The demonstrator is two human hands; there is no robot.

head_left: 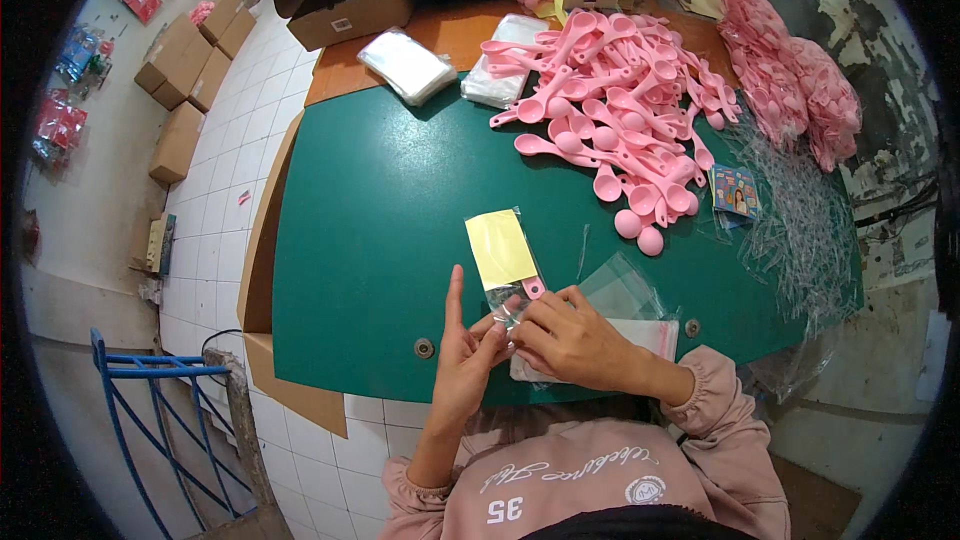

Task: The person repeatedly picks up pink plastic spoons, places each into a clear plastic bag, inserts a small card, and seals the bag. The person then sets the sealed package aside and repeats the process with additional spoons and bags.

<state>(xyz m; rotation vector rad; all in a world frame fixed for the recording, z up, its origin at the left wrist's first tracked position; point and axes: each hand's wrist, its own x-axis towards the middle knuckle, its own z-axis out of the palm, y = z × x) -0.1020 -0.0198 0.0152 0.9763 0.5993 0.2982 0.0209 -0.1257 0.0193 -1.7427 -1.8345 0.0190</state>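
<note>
A clear plastic bag (505, 294) lies on the green tabletop (370, 210) in front of me, with a yellow card (501, 246) inside. The holed handle end of a pink measuring spoon (534, 287) shows at the card's lower corner. At the bag's near end, my left hand (466, 352) pinches the plastic between thumb and fingers, its index finger stretched out. My right hand (573, 338) closes on the same end, fingertips meeting those of the left. Under and beside the right hand sit a stack of clear bags (655, 337) and some loose clear bags (625, 287).
Pink measuring spoons (625, 120) are heaped at the far right, beside a small stack of printed cards (734, 191). Plastic scraps (800, 230) cover the right edge. Bag packs (408, 66), an open carton (355, 15) and filled spoon sacks (765, 70) stand farther back.
</note>
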